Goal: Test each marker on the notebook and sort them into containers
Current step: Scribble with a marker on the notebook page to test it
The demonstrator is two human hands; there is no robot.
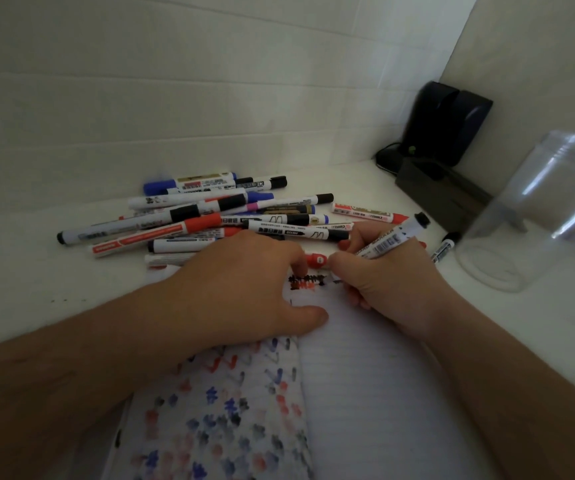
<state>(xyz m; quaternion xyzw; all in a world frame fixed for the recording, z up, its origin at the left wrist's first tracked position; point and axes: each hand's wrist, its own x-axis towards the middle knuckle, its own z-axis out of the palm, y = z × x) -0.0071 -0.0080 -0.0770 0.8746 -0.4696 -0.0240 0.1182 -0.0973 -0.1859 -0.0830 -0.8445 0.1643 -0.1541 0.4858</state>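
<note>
We're looking down at an open notebook (365, 375) on the white bench (19, 271), and both hands are over it. Our left hand (241, 289) lies flat on the upper part of the page, fingers relaxed and stretched forward, thumb pointing right along the paper. Its fingertips reach toward a small red cap (316, 260) sitting just above the notebook's top edge; whether they touch it, we cannot tell.

Our right hand (390, 282) is curled round a white marker (388, 242), pinching it low on the barrel. The marker tilts up and to the right, its black end (421, 219) in the air, its tip down at the page, hidden by the fingers. Between the two hands there's a short row of black scribbles (308, 281) with a touch of red beneath.

The left-hand page is covered with red, blue and black test marks (216, 410); the right-hand page is lined and mostly bare.

Beyond the hands sits the pile of markers (209, 216), white barrels with black, red and blue caps, lying criss-crossed. One red-capped marker (369, 213) lies a little apart at the pile's right edge.

At right, a clear plastic container (538, 216) stands on the bench, with another marker (445, 249) lying just left of it. Behind, in the corner, sits a black device (448, 123).
</note>
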